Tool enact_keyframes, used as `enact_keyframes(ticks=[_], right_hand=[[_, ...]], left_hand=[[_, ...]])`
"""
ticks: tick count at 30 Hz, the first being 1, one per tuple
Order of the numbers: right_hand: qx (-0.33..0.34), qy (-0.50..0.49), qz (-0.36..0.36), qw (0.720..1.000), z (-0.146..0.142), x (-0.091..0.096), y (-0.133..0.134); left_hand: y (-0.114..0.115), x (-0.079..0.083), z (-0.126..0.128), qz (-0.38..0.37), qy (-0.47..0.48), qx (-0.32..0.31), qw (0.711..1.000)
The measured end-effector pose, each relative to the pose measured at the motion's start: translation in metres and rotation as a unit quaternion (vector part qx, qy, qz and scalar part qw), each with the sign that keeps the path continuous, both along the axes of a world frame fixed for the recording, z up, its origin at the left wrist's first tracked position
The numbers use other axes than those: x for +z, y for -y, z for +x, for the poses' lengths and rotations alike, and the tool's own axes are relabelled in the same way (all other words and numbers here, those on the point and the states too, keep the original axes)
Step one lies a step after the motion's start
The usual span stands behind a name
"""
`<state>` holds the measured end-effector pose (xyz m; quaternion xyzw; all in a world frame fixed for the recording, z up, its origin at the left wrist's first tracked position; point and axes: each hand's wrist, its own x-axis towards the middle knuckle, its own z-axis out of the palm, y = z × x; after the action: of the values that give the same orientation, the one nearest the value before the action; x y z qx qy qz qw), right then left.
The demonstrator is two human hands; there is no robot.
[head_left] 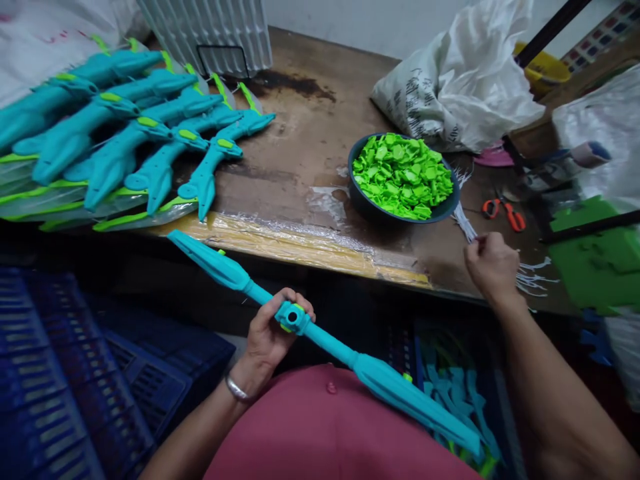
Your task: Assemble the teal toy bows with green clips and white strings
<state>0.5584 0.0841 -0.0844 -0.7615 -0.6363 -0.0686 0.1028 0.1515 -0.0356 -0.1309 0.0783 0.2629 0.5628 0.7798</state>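
My left hand [270,333] is closed around the middle joint of a long teal plastic toy piece [320,340], which stretches from the upper left to the lower right over my lap. A green part shows at the joint under my fingers. My right hand [493,267] rests at the table's front edge with its fingers pinched on thin white strips [465,223] that lie beside a dark bowl [447,210]. The bowl is filled with small bright green plastic parts [403,175].
Several finished teal-and-green toys [125,143] lie in a row at the table's left. Orange-handled scissors [505,212] lie right of the bowl, white sacks [465,80] behind it. A dark blue crate [75,380] stands below left; a bin of teal parts [455,393] below right.
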Motion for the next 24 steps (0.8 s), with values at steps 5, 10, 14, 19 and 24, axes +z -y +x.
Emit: enact_keyframes(ticks=[5, 10, 14, 19, 24], right_hand=[[0.211, -0.153, -0.106, 0.959, -0.115, 0.012, 0.049], [0.381, -0.361, -0.335, 0.783, -0.188, 0.011, 0.089], [0.317, -0.453, -0.417, 0.721, -0.188, 0.000, 0.081], [0.235, -0.548, -0.394, 0.699, -0.194, -0.020, 0.056], [0.149, -0.682, -0.339, 0.631, -0.224, -0.034, 0.049]], left_hand=[[0.004, -0.004, 0.003, -0.003, 0.003, -0.056, 0.998], [0.009, -0.004, 0.014, -0.052, -0.033, -0.072, 0.996], [0.008, -0.008, 0.019, -0.080, -0.083, -0.036, 0.993], [0.007, -0.004, 0.028, -0.081, -0.083, -0.048, 0.992], [0.016, 0.003, 0.040, -0.069, -0.076, -0.096, 0.990]])
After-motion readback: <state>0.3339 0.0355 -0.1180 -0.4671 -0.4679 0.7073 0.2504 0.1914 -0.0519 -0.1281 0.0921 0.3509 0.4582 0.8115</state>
